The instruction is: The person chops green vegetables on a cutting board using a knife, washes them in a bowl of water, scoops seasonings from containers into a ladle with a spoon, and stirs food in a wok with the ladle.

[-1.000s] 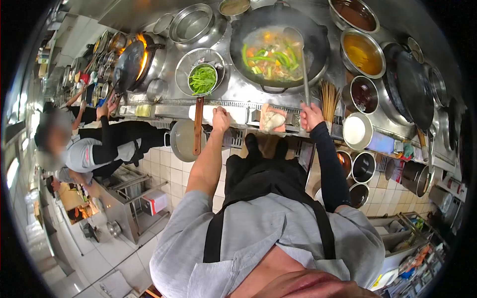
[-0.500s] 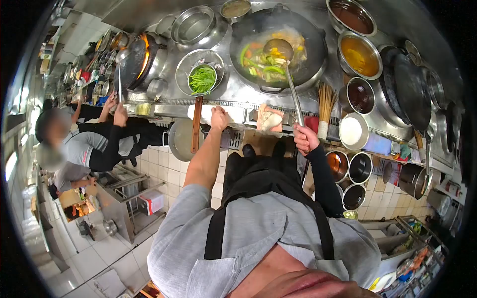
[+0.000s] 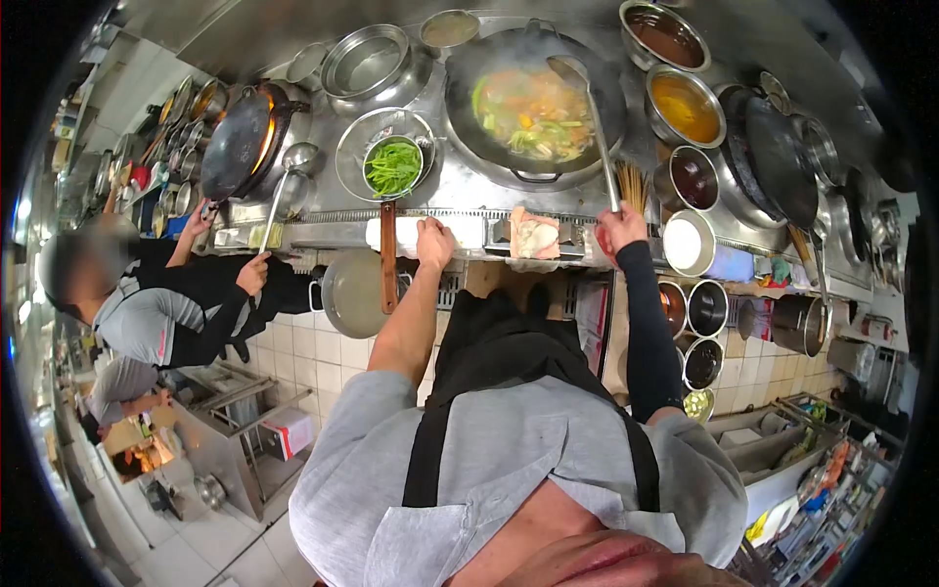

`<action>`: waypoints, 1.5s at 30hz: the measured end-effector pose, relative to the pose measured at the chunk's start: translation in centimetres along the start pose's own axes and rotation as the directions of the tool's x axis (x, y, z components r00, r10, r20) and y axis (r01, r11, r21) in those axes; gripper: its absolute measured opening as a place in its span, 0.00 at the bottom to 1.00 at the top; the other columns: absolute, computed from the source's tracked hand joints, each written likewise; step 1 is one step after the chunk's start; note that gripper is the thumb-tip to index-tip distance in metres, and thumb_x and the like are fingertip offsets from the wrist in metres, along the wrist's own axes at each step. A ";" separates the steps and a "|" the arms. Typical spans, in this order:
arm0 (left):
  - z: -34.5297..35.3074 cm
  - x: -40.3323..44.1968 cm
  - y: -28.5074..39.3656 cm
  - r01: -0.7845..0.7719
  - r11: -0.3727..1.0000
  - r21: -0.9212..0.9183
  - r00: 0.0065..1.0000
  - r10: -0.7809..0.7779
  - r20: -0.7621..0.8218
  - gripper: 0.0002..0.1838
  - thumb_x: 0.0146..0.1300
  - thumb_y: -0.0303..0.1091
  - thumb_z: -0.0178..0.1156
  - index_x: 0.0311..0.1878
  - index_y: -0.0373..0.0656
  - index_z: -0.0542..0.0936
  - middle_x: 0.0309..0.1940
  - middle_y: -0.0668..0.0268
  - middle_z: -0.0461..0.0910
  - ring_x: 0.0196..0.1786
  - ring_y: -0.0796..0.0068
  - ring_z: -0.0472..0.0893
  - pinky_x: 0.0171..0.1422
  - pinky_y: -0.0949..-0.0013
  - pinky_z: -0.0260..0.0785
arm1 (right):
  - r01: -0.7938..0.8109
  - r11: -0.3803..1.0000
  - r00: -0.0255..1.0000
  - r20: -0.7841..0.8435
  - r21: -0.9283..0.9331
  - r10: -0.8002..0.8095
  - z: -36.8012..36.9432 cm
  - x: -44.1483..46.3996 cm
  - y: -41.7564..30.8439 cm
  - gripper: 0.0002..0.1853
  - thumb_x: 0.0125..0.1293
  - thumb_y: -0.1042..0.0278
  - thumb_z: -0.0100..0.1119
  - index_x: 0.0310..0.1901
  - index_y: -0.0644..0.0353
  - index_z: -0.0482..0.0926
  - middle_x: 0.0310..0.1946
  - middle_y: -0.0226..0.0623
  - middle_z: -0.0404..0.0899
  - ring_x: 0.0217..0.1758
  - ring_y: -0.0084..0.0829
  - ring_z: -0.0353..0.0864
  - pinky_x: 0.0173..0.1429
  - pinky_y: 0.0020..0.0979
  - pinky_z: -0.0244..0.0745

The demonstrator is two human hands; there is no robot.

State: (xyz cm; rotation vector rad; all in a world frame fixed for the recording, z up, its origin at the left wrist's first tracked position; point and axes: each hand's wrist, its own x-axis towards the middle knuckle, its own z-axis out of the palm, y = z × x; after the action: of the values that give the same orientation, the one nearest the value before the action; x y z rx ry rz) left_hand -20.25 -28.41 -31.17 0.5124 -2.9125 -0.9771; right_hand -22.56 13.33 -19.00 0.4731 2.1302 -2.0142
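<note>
My right hand (image 3: 620, 231) is closed round the end of a long-handled ladle (image 3: 601, 147). The ladle's bowl is over the far right side of a large black wok (image 3: 464, 110). Steaming mixed vegetables (image 3: 536, 112) in broth, orange, green and yellow, fill the wok. My left hand (image 3: 435, 243) is closed on a folded white cloth (image 3: 468, 231) at the stove's front edge. Left of the wok, green cut vegetables (image 3: 393, 168) fill a small strainer with a wooden handle (image 3: 388, 256), set over a wider metal bowl. A folded pinkish cloth (image 3: 534, 237) lies between my hands.
Metal bowls of yellow liquid (image 3: 687, 108) and dark sauce (image 3: 693, 178) stand right of the wok, with a bamboo brush (image 3: 632, 186) nearby. A white container (image 3: 689, 243) is at the front edge. Leftward, a co-worker (image 3: 186, 313) holds a ladle and another wok (image 3: 240, 147).
My right hand and the ladle have moved right, taking the bowl from the middle of the vegetables to the wok's far right side. The co-worker's ladle has swung over toward the right.
</note>
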 end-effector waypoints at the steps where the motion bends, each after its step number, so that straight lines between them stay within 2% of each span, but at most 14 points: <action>1: -0.3 -0.2 0.1 0.009 1.000 -0.010 1.000 -0.009 0.010 0.09 0.65 0.33 0.58 0.42 0.36 0.76 0.48 0.48 0.73 0.49 0.42 0.78 0.57 0.48 0.73 | -0.010 0.986 0.995 -0.098 -0.169 -0.007 -0.3 1.0 -0.4 0.07 0.64 0.72 0.64 0.36 0.63 0.75 0.18 0.38 0.74 0.12 0.28 0.71 0.14 0.34 0.63; 2: -0.4 -0.2 0.0 -0.008 1.000 -0.010 1.000 0.008 -0.001 0.10 0.65 0.34 0.58 0.42 0.37 0.77 0.48 0.47 0.73 0.48 0.41 0.79 0.57 0.48 0.73 | 0.156 0.834 0.960 -0.118 -0.530 -0.254 -1.8 4.9 4.1 0.10 0.65 0.69 0.65 0.37 0.66 0.75 0.21 0.42 0.75 0.17 0.30 0.77 0.18 0.36 0.67; 4: 0.0 0.0 -0.7 -0.042 0.999 -0.007 0.999 0.042 -0.026 0.11 0.66 0.36 0.58 0.43 0.37 0.77 0.48 0.47 0.74 0.47 0.41 0.79 0.56 0.47 0.74 | 0.140 0.735 0.936 -0.153 -0.664 -0.317 -0.8 5.6 3.3 0.15 0.67 0.62 0.65 0.39 0.67 0.75 0.21 0.39 0.75 0.21 0.30 0.78 0.23 0.34 0.70; 6: -0.1 0.0 -0.6 -0.062 0.998 -0.005 0.998 0.062 -0.006 0.11 0.66 0.34 0.58 0.44 0.36 0.76 0.50 0.45 0.73 0.49 0.40 0.79 0.57 0.46 0.74 | -0.041 0.958 0.989 -0.146 -0.283 -0.001 1.7 5.0 2.4 0.16 0.70 0.59 0.64 0.39 0.66 0.75 0.20 0.34 0.72 0.20 0.28 0.75 0.23 0.32 0.69; 8: -0.7 -0.5 -0.4 -0.073 0.997 0.000 0.997 0.073 0.018 0.11 0.66 0.31 0.57 0.46 0.34 0.76 0.51 0.44 0.73 0.51 0.40 0.78 0.59 0.47 0.74 | -0.235 0.969 0.971 0.069 0.078 0.230 3.6 4.6 1.4 0.15 0.72 0.59 0.63 0.40 0.65 0.74 0.20 0.30 0.70 0.18 0.26 0.71 0.23 0.31 0.68; 10: -1.6 -0.7 0.0 -0.061 0.998 -0.017 0.997 0.061 0.051 0.11 0.67 0.32 0.57 0.47 0.33 0.76 0.52 0.43 0.72 0.51 0.39 0.79 0.60 0.46 0.74 | -0.427 0.840 0.872 0.398 0.336 0.284 5.1 4.8 0.7 0.14 0.74 0.60 0.62 0.40 0.63 0.73 0.20 0.26 0.68 0.17 0.23 0.67 0.22 0.30 0.66; 13: -1.9 -0.4 0.2 -0.067 0.998 -0.010 0.995 0.068 0.071 0.13 0.68 0.32 0.57 0.48 0.32 0.75 0.53 0.42 0.71 0.51 0.38 0.80 0.59 0.45 0.74 | -0.643 0.506 0.755 0.584 0.574 0.297 7.9 2.4 -3.4 0.11 0.76 0.64 0.59 0.40 0.63 0.71 0.21 0.22 0.67 0.16 0.17 0.64 0.18 0.23 0.64; 17: -1.5 -0.5 0.0 -0.059 0.998 -0.018 0.996 0.060 0.060 0.13 0.68 0.32 0.57 0.49 0.32 0.74 0.53 0.41 0.71 0.50 0.37 0.80 0.57 0.44 0.75 | -0.751 0.118 0.655 0.708 0.650 0.265 9.4 -0.5 -6.3 0.11 0.77 0.65 0.58 0.40 0.64 0.71 0.21 0.21 0.67 0.16 0.13 0.64 0.17 0.18 0.63; 21: -1.4 -0.9 0.2 -0.102 0.995 0.009 0.995 0.102 0.020 0.13 0.67 0.32 0.57 0.48 0.32 0.74 0.53 0.40 0.71 0.49 0.36 0.80 0.56 0.43 0.75 | -0.728 0.332 0.684 0.670 0.599 0.288 9.5 -2.5 -6.4 0.11 0.77 0.66 0.57 0.41 0.65 0.71 0.22 0.22 0.67 0.15 0.12 0.64 0.15 0.17 0.62; 24: -1.6 -1.1 0.5 -0.107 0.994 0.022 0.994 0.107 0.014 0.13 0.67 0.32 0.57 0.48 0.32 0.74 0.53 0.40 0.71 0.49 0.36 0.80 0.56 0.42 0.75 | -0.713 0.368 0.697 0.660 0.598 0.279 8.8 -4.4 -6.8 0.11 0.77 0.65 0.57 0.41 0.65 0.71 0.22 0.22 0.67 0.15 0.13 0.63 0.15 0.17 0.62; 29: -1.7 -0.9 0.5 -0.118 0.993 0.029 0.993 0.117 0.025 0.13 0.66 0.32 0.57 0.48 0.32 0.74 0.52 0.41 0.71 0.49 0.36 0.80 0.55 0.42 0.74 | -0.707 0.290 0.705 0.673 0.645 0.222 7.4 -7.4 -6.7 0.11 0.79 0.64 0.52 0.44 0.66 0.72 0.23 0.24 0.67 0.15 0.14 0.63 0.13 0.19 0.62; 32: -1.8 -0.8 0.4 -0.117 0.992 0.040 0.993 0.115 0.034 0.13 0.66 0.32 0.57 0.48 0.33 0.74 0.52 0.41 0.71 0.50 0.36 0.80 0.56 0.42 0.74 | -0.675 0.405 0.729 0.643 0.617 0.234 7.4 -9.0 -7.5 0.11 0.79 0.64 0.53 0.44 0.65 0.72 0.23 0.23 0.67 0.15 0.14 0.62 0.13 0.19 0.60; 39: -1.8 -0.7 0.5 -0.118 0.992 0.047 0.992 0.115 0.050 0.13 0.66 0.33 0.56 0.48 0.33 0.73 0.51 0.41 0.71 0.51 0.36 0.79 0.56 0.41 0.74 | -0.550 0.733 0.816 0.443 0.400 0.371 7.0 -11.3 -8.9 0.08 0.78 0.64 0.55 0.44 0.58 0.72 0.23 0.21 0.66 0.16 0.15 0.61 0.14 0.22 0.57; 45: -1.8 -0.6 0.4 -0.128 0.990 0.059 0.990 0.125 0.059 0.13 0.66 0.33 0.56 0.48 0.33 0.73 0.51 0.41 0.71 0.52 0.37 0.79 0.57 0.42 0.74 | -0.255 0.963 0.954 0.138 -0.088 0.265 8.3 -15.1 -10.5 0.10 0.73 0.64 0.62 0.42 0.59 0.72 0.21 0.26 0.68 0.13 0.18 0.64 0.14 0.26 0.58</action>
State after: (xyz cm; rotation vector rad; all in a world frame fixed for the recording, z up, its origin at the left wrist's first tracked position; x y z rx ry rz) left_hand -19.57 -28.99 -29.47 0.3025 -2.9888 -0.9006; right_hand -12.84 3.00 -4.65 0.5434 1.9291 -1.7678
